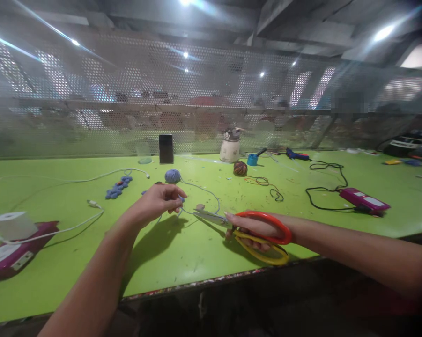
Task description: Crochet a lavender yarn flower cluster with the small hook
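My right hand point(249, 227) is wrapped round a pair of scissors point(286, 234) with one red and one yellow handle loop. The blades point left, and their tips lie close to a strand of blue yarn point(216, 196). Pinched in the fingers of my left hand point(165, 199) is a small bit of blue yarn, mostly hidden by the fingers. The strand runs from there past the blade tips and curves back to a blue yarn ball point(172, 176). Left of my left hand lies a blue crocheted strip point(118, 187) with a reddish spot.
On the green table point(196, 262) stand a phone point(166, 149), a clear cup point(144, 154) and a pale bottle point(229, 146). Multicoloured yarn point(240, 168) and a blue pot point(252, 160) are nearby. Purple power strips point(365, 201) with cables lie at both sides. A perforated screen point(196, 126) rises behind.
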`<act>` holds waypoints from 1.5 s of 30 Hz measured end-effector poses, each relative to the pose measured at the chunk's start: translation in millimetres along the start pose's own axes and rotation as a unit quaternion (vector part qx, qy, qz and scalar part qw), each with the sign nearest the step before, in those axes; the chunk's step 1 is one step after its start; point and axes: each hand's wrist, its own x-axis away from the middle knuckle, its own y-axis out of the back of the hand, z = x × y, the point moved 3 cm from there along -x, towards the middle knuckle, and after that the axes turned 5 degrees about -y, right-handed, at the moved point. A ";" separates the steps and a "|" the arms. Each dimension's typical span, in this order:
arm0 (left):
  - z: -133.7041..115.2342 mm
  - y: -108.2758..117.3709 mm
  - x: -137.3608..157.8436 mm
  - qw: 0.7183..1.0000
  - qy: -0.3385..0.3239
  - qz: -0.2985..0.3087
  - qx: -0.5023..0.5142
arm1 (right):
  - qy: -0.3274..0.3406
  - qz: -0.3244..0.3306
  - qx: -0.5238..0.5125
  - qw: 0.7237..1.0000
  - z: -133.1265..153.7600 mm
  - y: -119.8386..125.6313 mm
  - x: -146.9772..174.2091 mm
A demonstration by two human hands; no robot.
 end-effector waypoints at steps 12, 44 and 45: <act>-3.3 -1.3 1.1 1.000 0.008 -0.008 0.012 | 0.001 -0.008 0.001 1.000 -2.1 0.4 1.2; -32.4 -20.5 26.0 0.958 -0.106 0.206 0.168 | 0.035 -0.043 0.143 0.988 11.8 -11.2 21.9; -33.5 -24.8 26.7 0.952 -0.109 0.230 0.170 | 0.017 -0.050 0.150 0.987 11.6 -11.7 23.7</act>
